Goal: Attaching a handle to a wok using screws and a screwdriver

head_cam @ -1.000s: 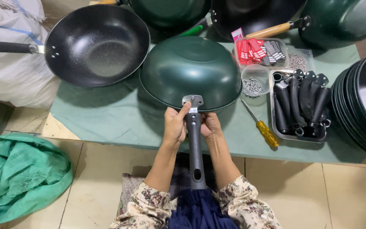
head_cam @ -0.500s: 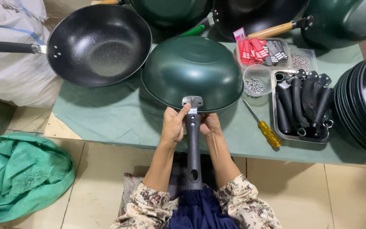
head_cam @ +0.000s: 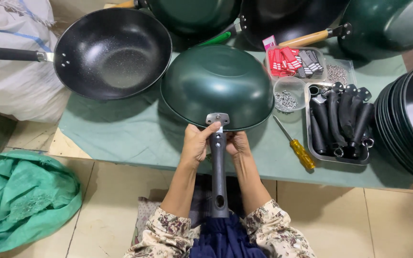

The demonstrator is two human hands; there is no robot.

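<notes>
A dark green wok (head_cam: pixel 216 86) lies upside down on the green-covered table (head_cam: pixel 120 134). Its black handle (head_cam: pixel 218 177) points back toward me, joined to the rim by a grey metal bracket (head_cam: pixel 217 118). My left hand (head_cam: pixel 196 145) grips the handle's upper end from the left, thumb reaching up to the bracket. My right hand (head_cam: pixel 238 144) is closed on the same spot from the right. A small white piece shows between my thumbs at the joint.
A black wok (head_cam: pixel 113 52) with a handle sits at the left. A yellow-handled screwdriver (head_cam: pixel 298 150), a clear cup of screws (head_cam: pixel 288 94), a tray of black handles (head_cam: pixel 340 122), stacked woks (head_cam: pixel 407 119) stand right. A green cloth bundle (head_cam: pixel 22 198) lies on the floor.
Both hands stay at the handle joint with only slight finger shifts. The green wok has not moved.
</notes>
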